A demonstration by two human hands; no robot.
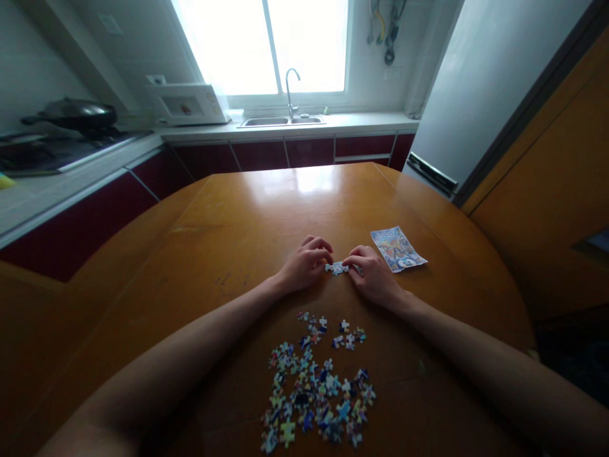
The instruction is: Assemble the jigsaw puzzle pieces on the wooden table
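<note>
A short joined strip of jigsaw puzzle pieces lies on the table between my two hands. My left hand rests at its left end, fingers curled and closed, the tips by the edge pieces. Over the right end bends my right hand, its thumb and fingers closed on the pieces and partly covering them. Nearer to me spreads a loose heap of small puzzle pieces in blue, white and yellow. Several strays, such as a pale piece, lie between the heap and my hands.
A colourful printed sheet lies right of my right hand on the round-edged wooden table. Beyond are a counter with a sink, a faucet, a microwave, and a pan on the stove. A refrigerator stands at right.
</note>
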